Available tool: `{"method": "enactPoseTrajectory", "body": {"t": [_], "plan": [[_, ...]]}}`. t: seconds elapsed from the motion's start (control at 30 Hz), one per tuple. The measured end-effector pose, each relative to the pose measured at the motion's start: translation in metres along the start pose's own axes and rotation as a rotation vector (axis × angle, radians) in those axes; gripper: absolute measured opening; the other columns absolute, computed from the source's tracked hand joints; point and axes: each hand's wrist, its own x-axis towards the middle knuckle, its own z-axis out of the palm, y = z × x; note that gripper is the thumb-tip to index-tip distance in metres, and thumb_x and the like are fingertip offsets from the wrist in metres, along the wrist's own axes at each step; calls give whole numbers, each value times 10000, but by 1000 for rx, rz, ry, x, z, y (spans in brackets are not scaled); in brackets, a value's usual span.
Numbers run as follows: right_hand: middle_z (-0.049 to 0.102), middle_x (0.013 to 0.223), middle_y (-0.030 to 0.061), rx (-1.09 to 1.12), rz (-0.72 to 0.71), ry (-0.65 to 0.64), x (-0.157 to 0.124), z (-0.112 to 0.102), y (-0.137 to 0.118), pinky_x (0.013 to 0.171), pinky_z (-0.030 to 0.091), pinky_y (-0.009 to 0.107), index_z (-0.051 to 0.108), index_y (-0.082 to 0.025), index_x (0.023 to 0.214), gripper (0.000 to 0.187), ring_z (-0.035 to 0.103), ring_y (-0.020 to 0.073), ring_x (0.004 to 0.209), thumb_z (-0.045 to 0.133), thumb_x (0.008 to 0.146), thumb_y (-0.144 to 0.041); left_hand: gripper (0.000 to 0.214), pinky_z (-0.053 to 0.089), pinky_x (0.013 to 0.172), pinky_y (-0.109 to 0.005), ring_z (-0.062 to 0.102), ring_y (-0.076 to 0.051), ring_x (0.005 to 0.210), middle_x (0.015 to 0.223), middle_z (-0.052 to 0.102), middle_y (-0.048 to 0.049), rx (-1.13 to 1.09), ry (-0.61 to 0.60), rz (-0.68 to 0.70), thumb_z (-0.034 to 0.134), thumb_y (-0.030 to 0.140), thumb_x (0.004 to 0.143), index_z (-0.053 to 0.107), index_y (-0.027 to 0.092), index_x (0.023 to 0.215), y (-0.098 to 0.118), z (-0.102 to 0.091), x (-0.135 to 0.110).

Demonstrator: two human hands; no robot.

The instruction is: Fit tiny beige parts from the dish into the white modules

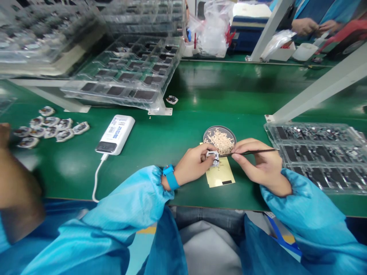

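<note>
Between its thumb and fingers my left hand point(192, 164) holds a small white electronic part point(212, 158) with dark pieces on its face. My right hand point(259, 162) is closed around dark tweezers point(252, 152), whose tips point left and meet or come very near the part. Just beyond both hands sits a round dark dish point(207, 134) of small beige pieces point(220, 140). Beneath the part lies a yellow paper sheet point(216, 177) with a black strip near its lower edge and a few tiny pieces on it.
To the left lie a white power bank point(119, 131) with a cable and several white parts point(63, 124). Clear trays stand at the right point(318, 152) and on a rack point(126, 76). White metal posts point(318, 82) rise from the green bench. A co-worker's arm point(17, 179) is at far left; another person's hands point(305, 26) show behind.
</note>
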Motion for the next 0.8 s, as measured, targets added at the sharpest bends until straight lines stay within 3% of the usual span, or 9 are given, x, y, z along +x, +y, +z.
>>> {"method": "enactPoseTrajectory", "body": {"t": [0.23,0.8], "plan": [[707,908,56,-26,5,-66,0,-1,-2,799,579,402,668,-216,1000,279,687,220,884,743,792,-45,296,514,650,-242,644,-135,700,823,687,-19,12,9,1,623,163,853,658,191,1146,1,0,0],[703,885,55,-75,-35,-48,3,-1,-2,767,580,374,663,-205,971,240,682,203,851,730,798,-52,334,505,636,-232,653,-135,713,842,700,-25,-11,29,-31,658,130,794,651,180,1124,1,-1,2]]}}
